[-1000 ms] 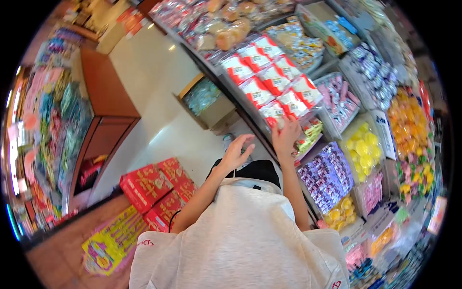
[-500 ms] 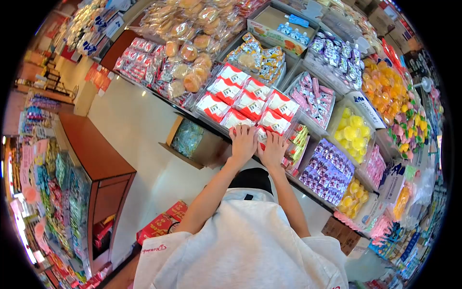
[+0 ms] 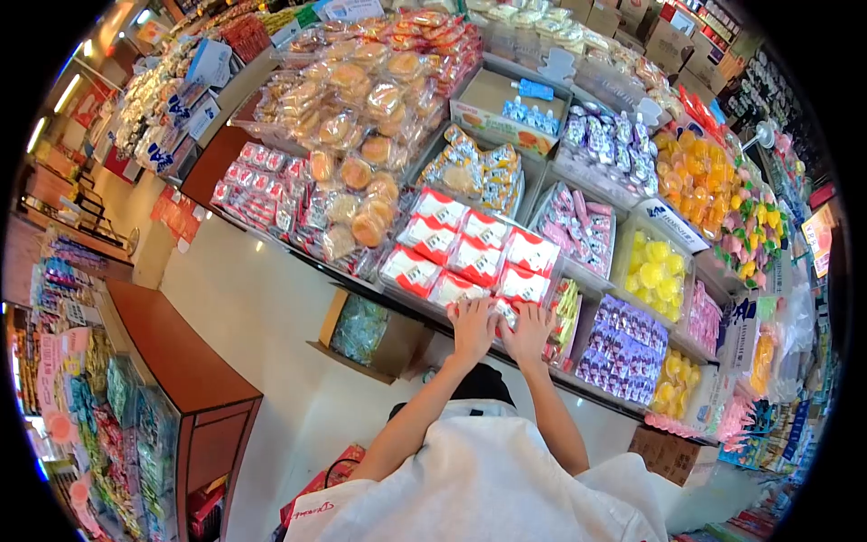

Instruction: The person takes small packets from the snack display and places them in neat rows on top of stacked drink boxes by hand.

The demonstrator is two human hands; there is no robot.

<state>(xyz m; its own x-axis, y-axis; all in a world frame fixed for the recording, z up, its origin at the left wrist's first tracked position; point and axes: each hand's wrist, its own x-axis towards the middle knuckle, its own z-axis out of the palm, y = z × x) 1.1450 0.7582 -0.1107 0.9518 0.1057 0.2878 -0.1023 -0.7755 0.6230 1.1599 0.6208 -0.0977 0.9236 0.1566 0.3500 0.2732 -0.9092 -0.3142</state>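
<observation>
Red-and-white snack packets [image 3: 474, 260] lie in rows in a clear bin at the front edge of the display. At the bin's near edge, my left hand [image 3: 472, 330] has its fingers curled over the front row. Close beside it, my right hand [image 3: 526, 334] bends its fingers over the same row. Between the two hands a red-and-white packet [image 3: 506, 313] shows, its edges held by thumbs and fingers. Fingers hide part of it. Right of my right hand stands a narrow bin of yellow-green packets [image 3: 565, 312].
Wrapped round cakes [image 3: 366, 163] are heaped to the left. Purple packets [image 3: 623, 348] and yellow jelly cups [image 3: 654, 271] fill bins to the right. An open cardboard box [image 3: 366, 334] sits on the floor below. A brown wooden counter [image 3: 181, 348] stands at left.
The view has tilted, so the display sits lower and more of the far shelves shows. Both hands stay at the front row, still around the packet between them.
</observation>
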